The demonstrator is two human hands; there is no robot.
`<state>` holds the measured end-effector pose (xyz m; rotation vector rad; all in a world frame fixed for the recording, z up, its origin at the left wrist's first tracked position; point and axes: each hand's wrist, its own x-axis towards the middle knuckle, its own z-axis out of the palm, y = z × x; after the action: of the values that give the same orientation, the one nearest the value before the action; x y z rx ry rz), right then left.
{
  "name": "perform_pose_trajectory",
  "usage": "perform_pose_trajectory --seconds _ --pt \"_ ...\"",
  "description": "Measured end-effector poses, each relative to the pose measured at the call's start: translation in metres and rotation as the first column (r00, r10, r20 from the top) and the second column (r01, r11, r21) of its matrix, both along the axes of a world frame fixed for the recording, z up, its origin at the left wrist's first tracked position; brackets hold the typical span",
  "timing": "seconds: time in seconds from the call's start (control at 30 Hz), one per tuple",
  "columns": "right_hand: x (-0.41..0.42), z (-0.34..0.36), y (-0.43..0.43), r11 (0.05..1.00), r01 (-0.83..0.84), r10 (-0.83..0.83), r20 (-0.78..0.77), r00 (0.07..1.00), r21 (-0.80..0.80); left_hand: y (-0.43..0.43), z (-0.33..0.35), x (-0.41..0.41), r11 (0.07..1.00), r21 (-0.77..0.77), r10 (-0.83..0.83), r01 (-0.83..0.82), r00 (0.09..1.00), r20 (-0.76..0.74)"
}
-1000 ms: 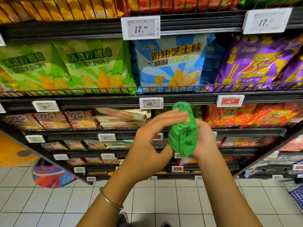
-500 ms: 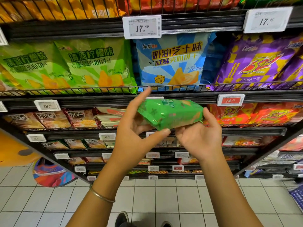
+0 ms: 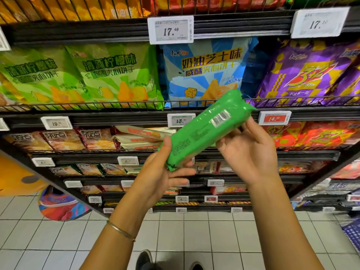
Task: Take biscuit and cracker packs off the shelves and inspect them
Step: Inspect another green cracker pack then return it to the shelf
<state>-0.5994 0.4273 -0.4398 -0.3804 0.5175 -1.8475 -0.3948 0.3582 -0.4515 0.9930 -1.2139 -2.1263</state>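
A long green biscuit pack (image 3: pixel 204 129) is held up in front of the shelves, tilted with its right end higher. Its back faces me, showing small print and a white barcode label. My left hand (image 3: pixel 161 172) holds the lower left end, thumb on top and fingers underneath. My right hand (image 3: pixel 247 151) supports the upper right part from below, fingers curled up behind the pack. A thin bangle sits on my left wrist.
Black wire shelves (image 3: pixel 116 106) hold green bags (image 3: pixel 115 75), a blue bag (image 3: pixel 206 69), purple bags (image 3: pixel 307 71) and smaller packs on lower tiers. Price tags (image 3: pixel 170 30) hang on the shelf edges. White tiled floor (image 3: pixel 194 240) lies below, my shoes at the bottom edge.
The pack went from upright to lying across, then turned over so its barcode side faces me. Both hands shifted their hold, with the right end now raised.
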Motion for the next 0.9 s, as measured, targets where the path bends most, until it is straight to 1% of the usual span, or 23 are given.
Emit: perform_pose_trajectory --seconds 0.03,0.1,0.17,0.27,0.37,0.43,0.53,0.6,0.67,0.8,0.83,0.9 --pt "0.001 0.003 0.000 1.000 0.008 -0.008 -0.033 0.999 0.023 0.001 -0.001 -0.001 0.998 0.050 -0.035 0.035 0.999 0.001" --pt "0.002 0.006 0.000 0.997 0.029 -0.022 -0.099 0.995 0.066 0.001 -0.003 0.000 0.987 0.139 -0.073 0.078 0.996 -0.042" --pt "0.003 0.006 0.001 0.996 0.033 -0.021 -0.143 0.989 0.085 0.000 -0.005 0.000 0.980 0.175 -0.085 0.096 0.994 -0.070" --pt "0.003 0.007 0.001 0.994 0.031 -0.014 -0.155 0.988 0.104 -0.003 -0.008 0.002 0.983 0.149 -0.098 0.109 0.992 -0.078" --pt "0.003 0.006 0.001 0.995 0.024 -0.008 -0.163 0.987 0.098 -0.007 -0.008 0.002 0.991 0.112 -0.065 0.072 0.995 -0.071" --pt "0.003 0.005 0.000 0.997 0.014 -0.002 -0.172 0.985 0.072 -0.007 -0.009 0.001 0.996 0.080 -0.036 0.042 0.997 -0.074" --pt "0.004 0.006 0.000 1.000 0.009 -0.007 -0.193 0.981 0.014 -0.006 -0.013 0.002 0.999 0.046 -0.017 0.023 0.992 -0.125" --pt "0.005 0.008 0.002 1.000 0.000 -0.006 -0.236 0.972 -0.026 -0.007 -0.017 0.003 1.000 0.003 0.003 -0.003 0.992 -0.130" --pt "0.007 0.010 0.003 0.999 0.001 -0.013 -0.297 0.955 -0.042 -0.007 -0.021 0.002 0.995 -0.096 0.020 -0.027 0.997 -0.070" --pt "0.015 0.012 0.000 0.997 0.075 -0.060 -0.435 0.898 0.016 -0.006 -0.027 -0.003 0.949 -0.313 0.035 -0.030 0.999 0.011" --pt "0.017 0.013 -0.001 0.995 0.095 -0.074 -0.459 0.886 0.023 -0.005 -0.028 -0.004 0.940 -0.340 0.043 -0.035 0.999 0.014" --pt "0.019 0.013 -0.003 0.993 0.117 -0.090 -0.456 0.885 0.031 -0.003 -0.028 -0.005 0.926 -0.374 0.064 -0.053 0.998 0.016"
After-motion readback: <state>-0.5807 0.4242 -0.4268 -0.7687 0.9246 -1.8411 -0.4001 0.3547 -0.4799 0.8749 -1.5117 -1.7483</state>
